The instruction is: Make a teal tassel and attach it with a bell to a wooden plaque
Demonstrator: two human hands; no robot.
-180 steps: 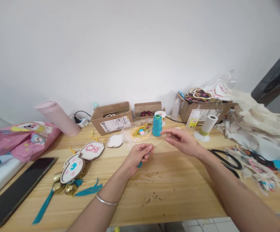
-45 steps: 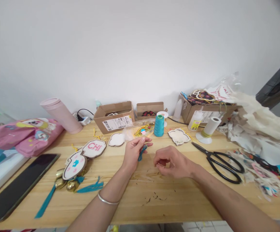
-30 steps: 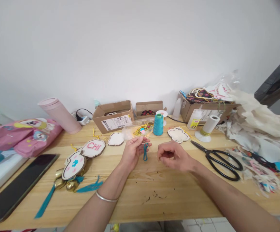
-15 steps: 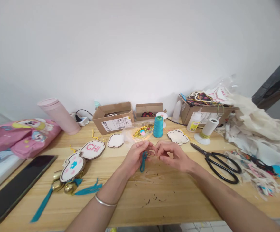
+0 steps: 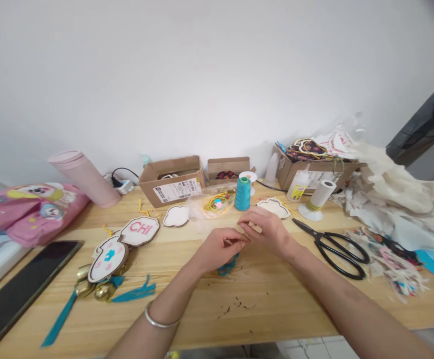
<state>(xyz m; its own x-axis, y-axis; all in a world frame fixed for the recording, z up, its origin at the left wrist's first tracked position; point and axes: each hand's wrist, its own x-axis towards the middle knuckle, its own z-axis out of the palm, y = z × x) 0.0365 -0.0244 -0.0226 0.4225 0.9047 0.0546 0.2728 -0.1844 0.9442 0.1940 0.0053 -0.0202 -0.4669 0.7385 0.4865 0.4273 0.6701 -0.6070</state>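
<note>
Over the middle of the wooden table [image 5: 187,319], my two hands meet with their fingertips close together. My left hand [image 5: 220,247], a silver bangle on its wrist, is closed in a pinch on a thin yellowish cord [image 5: 242,240]. The fingers of my right hand [image 5: 265,230] are bent and pressed together at the same cord; its tips are partly hidden. Just beneath the left fingers is a looped bundle of teal thread [image 5: 228,268], its top hidden by them. A cone of teal thread [image 5: 243,194] stands upright beyond my hands.
Black scissors [image 5: 340,253] lie right of my right arm, near fabric scraps [image 5: 400,279]. To the left are a padded CHI tag [image 5: 140,231], brass bells [image 5: 105,291] with teal tassels, and a phone [image 5: 26,289]. Cardboard boxes [image 5: 172,182] line the wall.
My left hand has turned knuckles-up and shifted right, under the right hand. The right hand has risen slightly. The teal bundle now sits lower and further right. The view has shifted slightly.
</note>
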